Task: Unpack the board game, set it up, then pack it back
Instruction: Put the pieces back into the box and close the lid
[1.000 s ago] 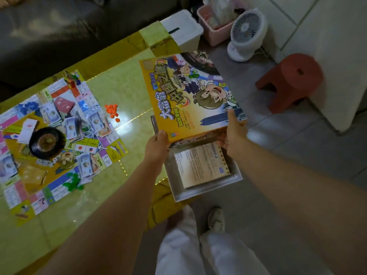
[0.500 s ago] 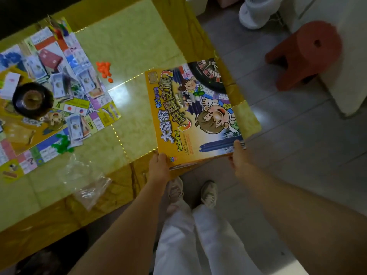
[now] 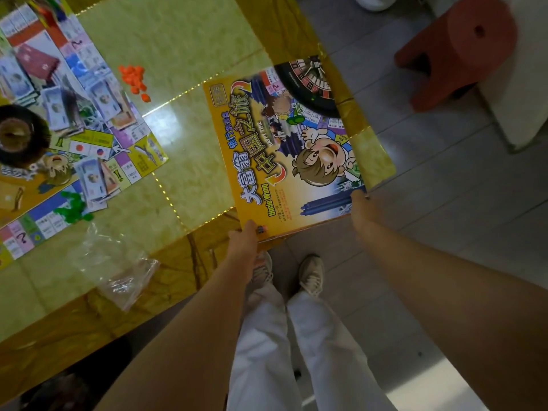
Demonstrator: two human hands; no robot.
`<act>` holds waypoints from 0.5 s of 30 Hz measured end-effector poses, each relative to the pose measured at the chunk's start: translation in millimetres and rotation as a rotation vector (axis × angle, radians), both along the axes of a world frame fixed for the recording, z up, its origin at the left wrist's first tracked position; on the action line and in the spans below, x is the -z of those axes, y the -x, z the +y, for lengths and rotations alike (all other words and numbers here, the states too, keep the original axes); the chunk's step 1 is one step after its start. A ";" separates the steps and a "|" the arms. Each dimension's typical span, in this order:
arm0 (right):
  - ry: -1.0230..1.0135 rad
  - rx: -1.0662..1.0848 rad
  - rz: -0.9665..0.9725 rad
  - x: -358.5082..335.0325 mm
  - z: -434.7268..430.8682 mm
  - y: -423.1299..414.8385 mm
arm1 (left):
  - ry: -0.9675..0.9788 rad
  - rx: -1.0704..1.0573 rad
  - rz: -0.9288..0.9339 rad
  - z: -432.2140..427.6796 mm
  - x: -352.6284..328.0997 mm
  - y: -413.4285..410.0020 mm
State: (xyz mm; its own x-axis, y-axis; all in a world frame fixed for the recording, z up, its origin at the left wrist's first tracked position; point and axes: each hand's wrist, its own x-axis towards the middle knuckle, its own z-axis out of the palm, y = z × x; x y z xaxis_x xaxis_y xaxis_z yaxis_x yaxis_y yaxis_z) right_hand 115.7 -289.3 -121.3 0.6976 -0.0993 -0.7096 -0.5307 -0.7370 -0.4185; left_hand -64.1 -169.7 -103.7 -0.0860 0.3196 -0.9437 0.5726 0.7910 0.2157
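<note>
Trousers: white trousers (image 3: pixel 267 336) and two pale shoes (image 3: pixel 311 274), nearest the camera, on grey floor tiles (image 3: pixel 444 203) below and between the forearms.
Left hand: the left hand (image 3: pixel 243 243) grips the near left corner of the game box (image 3: pixel 267 149), thumb on the printed top. The fingers go under the edge and are hidden.
Right hand: the right hand (image 3: pixel 360 207) holds the near right corner of the same box, thumb on top. The rest of the fingers are under the rim, out of sight.
Game box: yellow, cartoon artwork face up, stretching away from both hands over the near corner of the table (image 3: pixel 178 54). Its near edge overhangs the table edge above the shoes. Cannot tell whether its underside rests on the tabletop.
Plastic bag: clear, crumpled plastic bag (image 3: pixel 118 268) lying on the table, left of the left hand.
Green pieces: small green pieces (image 3: pixel 73 206) clustered left of and beyond the left hand, at the near edge of the game board (image 3: pixel 142 155).
Game board: laid flat, well left of the hands. Banknotes (image 3: pixel 56 106) are spread on it, and a black roulette wheel (image 3: pixel 17 134) sits at the far left.
Orange pieces: little heap of orange pieces (image 3: pixel 134 78) on bare tabletop, beyond the left hand, between board and box.
Stool: red stool (image 3: pixel 462 46) on the floor, far beyond the right hand and to its right.
</note>
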 end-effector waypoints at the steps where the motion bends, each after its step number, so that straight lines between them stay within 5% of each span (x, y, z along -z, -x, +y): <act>1: -0.013 -0.031 -0.014 -3.1 0.5 0.9 | -0.011 -0.008 -0.029 0.4 2.8 0.3; 15: -0.191 -0.175 0.204 -0.9 12.7 30.8 | -0.290 -0.230 -0.104 29.7 4.3 9.8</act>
State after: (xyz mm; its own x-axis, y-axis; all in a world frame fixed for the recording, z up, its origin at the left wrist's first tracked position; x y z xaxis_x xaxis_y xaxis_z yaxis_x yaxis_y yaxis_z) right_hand 84.8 -276.6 -120.4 0.5336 0.1579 -0.8309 -0.4902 -0.7429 -0.4559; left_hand -73.9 -140.0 -108.1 -0.0951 0.5583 -0.8242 0.3505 0.7937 0.4972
